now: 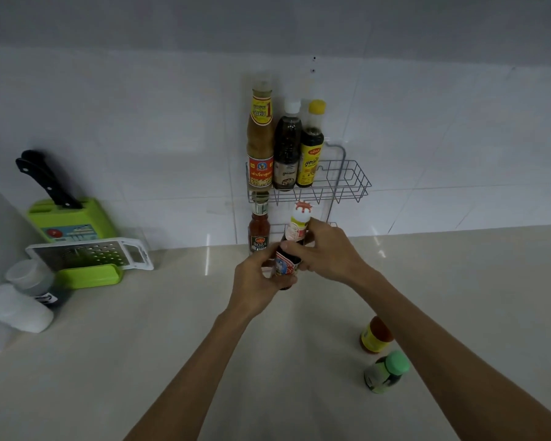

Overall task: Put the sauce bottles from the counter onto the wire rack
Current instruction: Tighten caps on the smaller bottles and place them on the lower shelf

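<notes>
A two-tier wire rack [350, 181] hangs on the tiled wall. Its upper shelf holds a tall yellow-labelled sauce bottle [260, 135], a dark bottle with a white cap [287, 148] and a dark bottle with a yellow cap [311, 148]. On the lower shelf stands a red chilli sauce bottle [259, 229]. Both hands hold a dark sauce bottle with a red-and-white cap [295, 237] in front of the lower shelf: my left hand [256, 281] grips its base, my right hand [326, 249] its neck. Two bottles stand on the counter, one orange-capped [375, 335], one green-capped [387, 372].
At the left, a green knife block [74, 221] holds a black-handled knife, with a white grater [89, 254] leaning in front. White containers [16, 308] sit at the far left edge. The beige counter [172, 345] runs back to the wall.
</notes>
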Demonstrator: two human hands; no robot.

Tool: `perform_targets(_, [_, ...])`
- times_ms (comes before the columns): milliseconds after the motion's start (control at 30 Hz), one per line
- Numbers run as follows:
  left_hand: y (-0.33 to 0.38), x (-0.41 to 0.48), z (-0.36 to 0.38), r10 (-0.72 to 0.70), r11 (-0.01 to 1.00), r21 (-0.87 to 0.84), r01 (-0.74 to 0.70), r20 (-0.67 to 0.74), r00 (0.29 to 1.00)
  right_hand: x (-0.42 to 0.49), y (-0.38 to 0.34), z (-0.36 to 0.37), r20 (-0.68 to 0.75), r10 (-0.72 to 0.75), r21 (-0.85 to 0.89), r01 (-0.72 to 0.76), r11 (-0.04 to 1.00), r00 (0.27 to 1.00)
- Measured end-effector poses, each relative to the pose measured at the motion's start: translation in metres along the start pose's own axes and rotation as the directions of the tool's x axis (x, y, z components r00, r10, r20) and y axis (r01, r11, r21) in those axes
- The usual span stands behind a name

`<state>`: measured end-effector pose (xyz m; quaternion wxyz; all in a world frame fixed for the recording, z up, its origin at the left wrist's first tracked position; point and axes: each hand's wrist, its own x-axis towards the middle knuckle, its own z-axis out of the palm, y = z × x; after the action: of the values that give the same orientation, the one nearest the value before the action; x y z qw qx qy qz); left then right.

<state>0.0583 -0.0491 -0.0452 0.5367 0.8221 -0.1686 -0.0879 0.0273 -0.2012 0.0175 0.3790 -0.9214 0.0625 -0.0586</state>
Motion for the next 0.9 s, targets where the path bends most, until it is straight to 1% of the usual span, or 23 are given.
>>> perform_targets(167, [-0.023,0.036,-0.009,-0.073,0.991,0.113,0.07,0.016,0.997,0.03,0.028,0.023,-0.163,0.09,0.023,-0.087,0.996,0.982])
perform_targets(267, [-0.034,0.053,-0.017,-0.105,0.982,0.16,0.099,0.028,0.994,0.05,0.043,0.043,-0.2,0.111,0.038,-0.105,0.994,0.973])
perform_targets(433, [-0.047,0.08,-0.02,-0.122,0.966,0.236,0.107,0.053,0.991,0.087,0.064,0.067,-0.149,0.112,-0.017,-0.116,0.993,0.983])
perform_targets(600, [-0.056,0.102,-0.011,-0.157,0.948,0.291,0.125,0.086,0.984,0.124,0.079,0.073,-0.008,0.192,-0.057,-0.192,0.98,0.981])
perform_targets(667, [-0.057,0.107,-0.007,-0.179,0.945,0.294,0.145,0.093,0.979,0.137,0.082,0.072,0.029,0.194,-0.028,-0.193,0.981,0.981])
perform_targets(900, [-0.057,0.115,0.004,-0.223,0.933,0.306,0.189,0.082,0.971,0.153,0.084,0.072,0.002,0.214,-0.044,-0.214,0.976,0.977])
